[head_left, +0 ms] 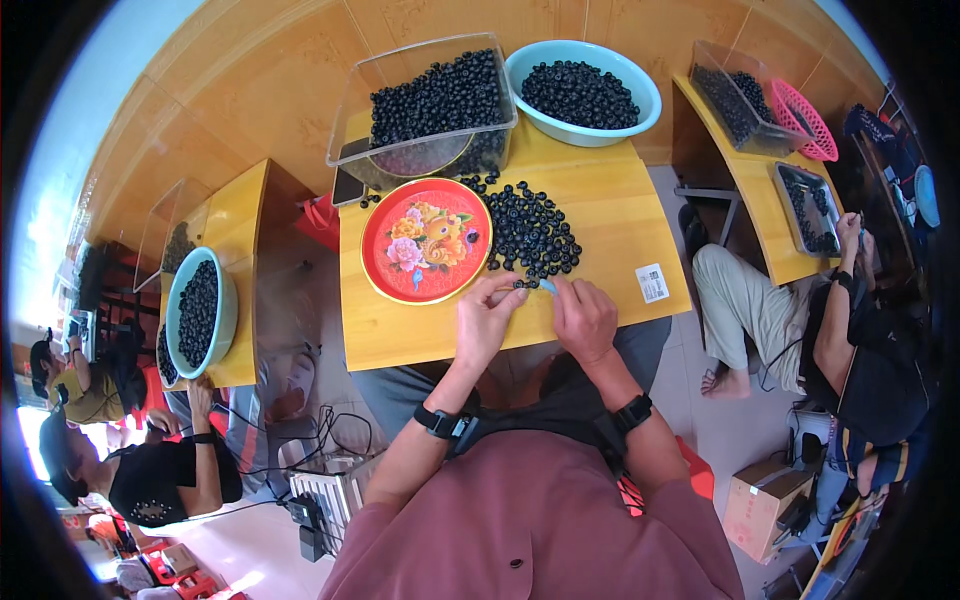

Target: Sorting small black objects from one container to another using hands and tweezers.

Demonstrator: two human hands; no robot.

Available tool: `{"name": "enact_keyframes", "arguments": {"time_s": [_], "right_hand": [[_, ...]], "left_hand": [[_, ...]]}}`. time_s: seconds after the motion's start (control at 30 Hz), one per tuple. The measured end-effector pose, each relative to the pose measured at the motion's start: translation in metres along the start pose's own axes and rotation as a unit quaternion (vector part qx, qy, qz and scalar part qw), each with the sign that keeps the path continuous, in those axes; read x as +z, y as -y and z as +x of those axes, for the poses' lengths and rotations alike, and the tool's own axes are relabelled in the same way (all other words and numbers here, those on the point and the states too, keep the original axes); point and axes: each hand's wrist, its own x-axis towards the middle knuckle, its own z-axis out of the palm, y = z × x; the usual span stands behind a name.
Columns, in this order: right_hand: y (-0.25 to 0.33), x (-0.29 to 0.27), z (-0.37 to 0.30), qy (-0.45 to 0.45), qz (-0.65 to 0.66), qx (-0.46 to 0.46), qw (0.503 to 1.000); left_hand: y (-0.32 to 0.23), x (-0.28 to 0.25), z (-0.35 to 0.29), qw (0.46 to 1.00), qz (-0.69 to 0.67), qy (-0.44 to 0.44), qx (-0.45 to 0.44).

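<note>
I see both hands (535,310) pinching one small dark ring (527,284) at the bench (610,225) pile edge; next needs fingertip precision.

Two teal bowls (583,92), one red tray (426,241), three clear bins (430,105).

Bare tabletop (420,330) lies open to the left of the left hand (487,318) and right of the right hand (585,318), bar a small white label (652,283). Ahead, the red tray (427,240), loose bead pile (530,232), clear bin (425,110) and turquoise bowl (583,92) crowd the far half (probably no gap between them).
</note>
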Motion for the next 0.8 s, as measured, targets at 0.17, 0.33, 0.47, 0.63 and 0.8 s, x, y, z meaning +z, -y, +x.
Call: {"name": "enact_keyframes", "arguments": {"time_s": [0.17,0.33,0.47,0.63,0.8], "right_hand": [[-0.002,-0.001,-0.002,0.008,-0.008,0.008,1.0],[0.0,-0.001,-0.002,0.003,-0.019,-0.015,1.0],[-0.002,0.0,-0.003,0.006,-0.012,-0.05,0.999],[-0.002,-0.001,-0.001,0.014,-0.015,-0.063,0.998],[-0.001,-0.002,0.0,0.02,-0.008,-0.058,0.998]], "left_hand": [[-0.005,0.01,0.004,0.997,0.033,-0.028,0.062],[-0.003,0.012,0.002,0.991,0.069,-0.047,0.103],[-0.008,0.013,0.0,0.99,0.077,-0.039,0.11],[-0.012,0.013,-0.001,0.99,0.074,-0.032,0.114],[-0.011,0.013,-0.002,0.991,0.073,-0.033,0.108]]}}
